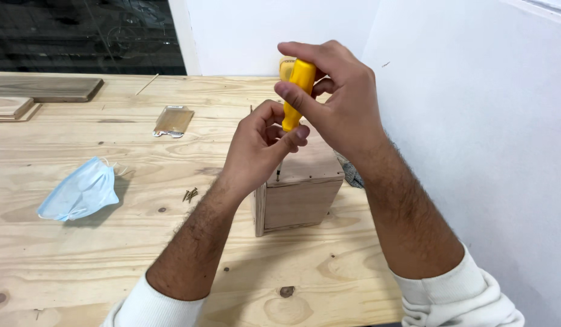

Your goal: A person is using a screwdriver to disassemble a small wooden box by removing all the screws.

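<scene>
Gripping yellow screwdriver [297, 91] upright, tip down onto wooden box [302, 197] top: right hand [338, 100] closed around handle top, left hand [262, 142] pinching the lower handle (shaft mostly hidden), above the workbench [111, 242].

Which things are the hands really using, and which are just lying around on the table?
In use: yellow screwdriver, gripped by right hand and steadied by left hand; wooden box; loose screws nearby.

Lying about: blue face mask, small clear packet, wooden boards.

Pale knotty pine workbench [80, 254] fills foreground; white wall [474, 121] along right edge; dark window [80, 33] behind far-left corner.
</scene>
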